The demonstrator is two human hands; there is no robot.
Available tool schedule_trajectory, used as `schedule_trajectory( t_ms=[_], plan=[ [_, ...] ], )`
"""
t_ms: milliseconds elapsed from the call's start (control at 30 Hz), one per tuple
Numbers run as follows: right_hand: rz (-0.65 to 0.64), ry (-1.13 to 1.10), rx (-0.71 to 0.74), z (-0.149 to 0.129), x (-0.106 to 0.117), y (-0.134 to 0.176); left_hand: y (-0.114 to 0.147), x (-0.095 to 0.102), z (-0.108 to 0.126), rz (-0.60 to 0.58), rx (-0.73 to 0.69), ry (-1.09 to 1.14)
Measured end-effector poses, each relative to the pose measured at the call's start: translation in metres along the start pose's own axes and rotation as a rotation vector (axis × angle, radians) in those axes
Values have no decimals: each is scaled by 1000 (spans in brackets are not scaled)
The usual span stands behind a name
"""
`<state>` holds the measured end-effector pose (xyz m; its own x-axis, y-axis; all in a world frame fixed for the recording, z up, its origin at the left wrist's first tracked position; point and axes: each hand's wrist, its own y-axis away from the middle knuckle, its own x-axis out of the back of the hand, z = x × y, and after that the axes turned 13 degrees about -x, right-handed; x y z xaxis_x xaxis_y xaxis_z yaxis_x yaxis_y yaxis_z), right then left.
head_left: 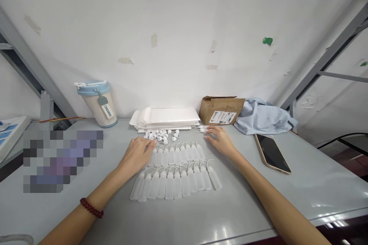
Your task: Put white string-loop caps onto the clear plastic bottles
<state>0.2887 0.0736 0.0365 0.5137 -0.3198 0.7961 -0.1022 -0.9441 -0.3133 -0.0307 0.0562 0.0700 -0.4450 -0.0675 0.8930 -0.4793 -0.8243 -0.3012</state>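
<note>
Left hand [139, 154], palm down: fingers bent at the left end of the back row of bottles [178, 156], thumb pointing inward just beside the loose white pieces [163, 138]; whether the fingers grasp anything cannot be told. Right hand [221, 140], palm down: fingers reaching forward, tips at a small pale corded item [202, 128]; whether pinched or merely touched cannot be told. Bottles: small, translucent, each lying flat with a pale cord loop at the neck, in two rows between the forearms; long axes run roughly away from the person, necks toward the wall. Position relative to the fingers: back row extends rightward from the left hand, which is the nearer, and stops short of the right hand; front row of bottles [169, 188] lies closer to the person than both hands, its rightmost bottle slanting, neck to the left. White pieces: a scattered heap beyond the back row, nearer the left thumb than the right fingertips. Behind the heap: a stack of flat white packets [172, 116]. Right of it: a brown carton [208, 111], then a pale blue cloth [260, 119], with a phone [273, 155] nearer the person. Far left: a lidded cup [96, 103]. Support: a grey table [178, 222].
</note>
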Motion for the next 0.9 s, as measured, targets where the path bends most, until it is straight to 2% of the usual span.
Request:
schedule_trajectory(
  t_ms=[133,300,500,600,700,767,900],
  plan=[
    [2,19,-5,4,-1,-1,0,2,1,37,5,-4],
    [4,23,2,5,-2,-1,0,4,1,39,105,68],
    [19,-67,-13,-13,8,3,0,11,2,94,245,151],
    [-98,-117,-92,-30,17,10,0,13,7,159,255,229],
    [-302,-161,-98,-45,21,20,1,12,12,208,234,345],
    [-389,-154,-96,-51,22,26,1,10,16,208,221,431],
    [-389,-17,-90,-55,23,32,4,7,23,180,235,591]
  ],
)
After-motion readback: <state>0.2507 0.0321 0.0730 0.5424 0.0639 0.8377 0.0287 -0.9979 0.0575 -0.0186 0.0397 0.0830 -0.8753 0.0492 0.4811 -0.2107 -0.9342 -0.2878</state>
